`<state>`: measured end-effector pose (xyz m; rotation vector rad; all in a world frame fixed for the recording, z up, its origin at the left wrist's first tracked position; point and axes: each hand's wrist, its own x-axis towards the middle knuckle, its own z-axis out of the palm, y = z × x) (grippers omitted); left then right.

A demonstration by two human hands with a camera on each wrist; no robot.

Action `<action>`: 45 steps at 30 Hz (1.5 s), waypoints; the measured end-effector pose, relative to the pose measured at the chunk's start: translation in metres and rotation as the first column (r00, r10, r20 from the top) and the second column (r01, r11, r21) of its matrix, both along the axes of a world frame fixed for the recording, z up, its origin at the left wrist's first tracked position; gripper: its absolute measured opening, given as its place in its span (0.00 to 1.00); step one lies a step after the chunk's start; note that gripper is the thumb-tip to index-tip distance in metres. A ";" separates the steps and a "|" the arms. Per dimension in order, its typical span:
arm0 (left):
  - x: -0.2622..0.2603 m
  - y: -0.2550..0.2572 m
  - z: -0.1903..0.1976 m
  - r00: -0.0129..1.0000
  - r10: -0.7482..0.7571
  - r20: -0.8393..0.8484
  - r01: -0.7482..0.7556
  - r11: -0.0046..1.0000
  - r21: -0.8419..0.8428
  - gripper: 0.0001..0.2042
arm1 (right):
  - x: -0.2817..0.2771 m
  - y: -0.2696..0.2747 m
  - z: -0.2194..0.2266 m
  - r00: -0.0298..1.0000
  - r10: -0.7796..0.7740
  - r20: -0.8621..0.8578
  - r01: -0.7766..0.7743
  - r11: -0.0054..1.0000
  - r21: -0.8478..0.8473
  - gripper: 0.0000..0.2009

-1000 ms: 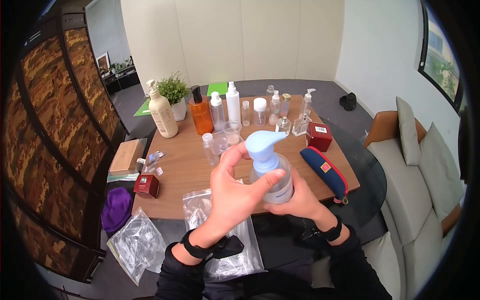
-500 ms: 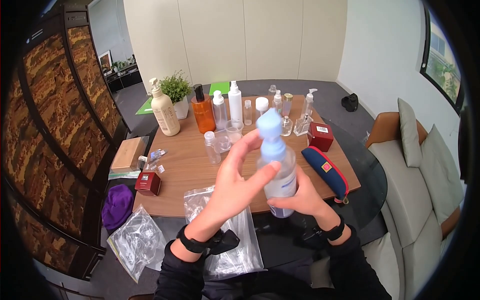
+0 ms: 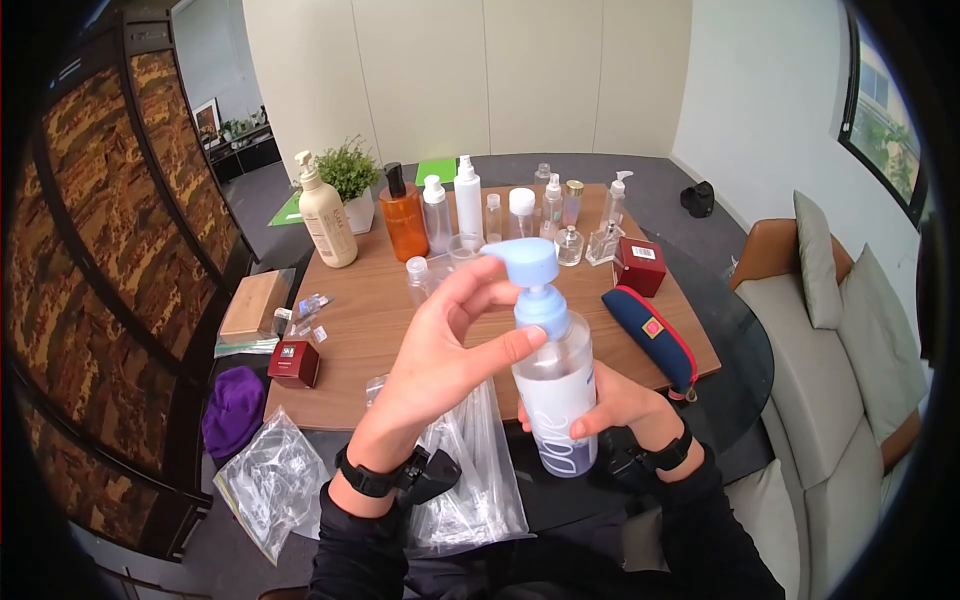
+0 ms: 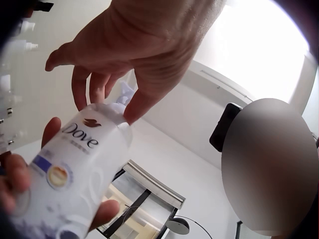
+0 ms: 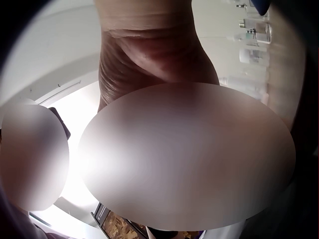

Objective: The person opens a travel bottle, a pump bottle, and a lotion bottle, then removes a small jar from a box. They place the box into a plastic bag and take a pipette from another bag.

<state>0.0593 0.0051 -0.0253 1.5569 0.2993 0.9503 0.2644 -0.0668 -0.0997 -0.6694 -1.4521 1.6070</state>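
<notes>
A clear Dove pump bottle [image 3: 555,395] with a light blue pump head [image 3: 530,262] is held up over the table's near edge, slightly tilted. My left hand [image 3: 440,350] pinches the blue collar under the pump head, thumb in front and fingers curled behind. Lower down, my right hand [image 3: 630,410] grips the bottle's body, its thumb across the label. In the left wrist view the Dove label [image 4: 79,137] faces the camera, with left thumb and fingers around the neck. The right wrist view is mostly blurred over the hand's work.
Several bottles stand along the back of the wooden table [image 3: 360,320], among them an amber bottle [image 3: 404,225] and a beige pump bottle [image 3: 327,220]. A navy pouch [image 3: 650,340] and red box [image 3: 638,267] lie right. Clear plastic bags [image 3: 470,480] hang over the near edge.
The pump bottle has been turned in the hands and brought more upright, so its spout now points left and the large Dove lettering shows. Both hands have kept hold of it.
</notes>
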 end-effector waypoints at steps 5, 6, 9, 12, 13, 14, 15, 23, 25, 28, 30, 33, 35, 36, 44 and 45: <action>-0.001 -0.006 0.006 0.997 0.048 -0.061 -0.045 0.998 0.053 0.34 | -0.001 0.000 -0.009 0.996 0.043 0.075 -0.042 0.999 -0.011 0.35; -0.002 -0.009 0.009 1.000 -0.003 -0.022 0.003 1.000 -0.015 0.34 | -0.002 0.000 -0.009 0.995 0.055 0.085 -0.055 0.998 -0.003 0.35; -0.007 -0.011 0.016 0.996 -0.087 0.031 0.089 0.991 -0.097 0.34 | -0.001 0.000 -0.009 0.995 0.091 0.039 -0.090 0.995 -0.035 0.35; -0.008 -0.010 0.014 1.000 -0.003 0.008 0.002 1.000 0.012 0.31 | 0.000 0.000 -0.011 0.996 0.080 0.044 -0.078 0.996 -0.037 0.35; -0.008 -0.009 0.013 0.999 0.049 -0.001 -0.049 0.996 0.072 0.30 | 0.000 0.000 -0.011 0.996 0.084 0.044 -0.082 0.996 -0.046 0.36; -0.008 -0.008 0.012 0.995 0.095 0.030 -0.097 0.992 0.076 0.29 | 0.001 0.000 -0.010 0.995 0.088 0.044 -0.085 0.995 -0.055 0.36; -0.008 -0.007 0.011 0.988 0.140 0.062 -0.145 0.986 0.077 0.29 | 0.002 0.000 -0.009 0.995 0.092 0.045 -0.089 0.994 -0.066 0.37; -0.033 -0.005 0.026 0.804 0.379 0.458 -0.394 0.917 -0.068 0.28 | 0.006 -0.003 0.004 0.944 0.001 0.330 -0.038 0.994 0.105 0.46; -0.038 -0.005 0.026 0.791 0.388 0.473 -0.422 0.906 -0.038 0.30 | 0.002 -0.004 0.009 0.932 -0.082 0.353 0.021 0.985 0.173 0.47; -0.039 -0.010 0.029 0.779 0.389 0.491 -0.450 0.893 0.006 0.32 | -0.001 -0.003 0.014 0.920 -0.145 0.364 0.073 0.976 0.204 0.47; -0.040 -0.012 0.030 0.778 0.386 0.496 -0.456 0.890 0.022 0.33 | -0.001 -0.002 0.013 0.912 -0.169 0.373 0.092 0.972 0.215 0.48; -0.040 -0.016 0.031 0.772 0.379 0.509 -0.448 0.894 0.014 0.33 | -0.001 -0.002 0.015 0.915 -0.175 0.364 0.090 0.967 0.238 0.47; -0.038 -0.018 0.030 0.781 0.363 0.509 -0.427 0.904 0.012 0.32 | -0.002 -0.002 0.014 0.918 -0.182 0.353 0.105 0.968 0.227 0.48; -0.037 -0.019 0.030 0.790 0.349 0.504 -0.413 0.911 0.017 0.32 | -0.002 -0.003 0.013 0.919 -0.185 0.348 0.111 0.969 0.221 0.48; -0.013 -0.021 0.018 0.949 0.222 0.223 -0.258 0.955 0.149 0.31 | -0.003 -0.006 0.013 0.954 -0.146 0.261 0.120 0.987 0.111 0.47; -0.009 -0.021 0.016 0.963 0.206 0.176 -0.237 0.955 0.180 0.31 | -0.002 -0.006 0.013 0.956 -0.142 0.255 0.121 0.988 0.098 0.47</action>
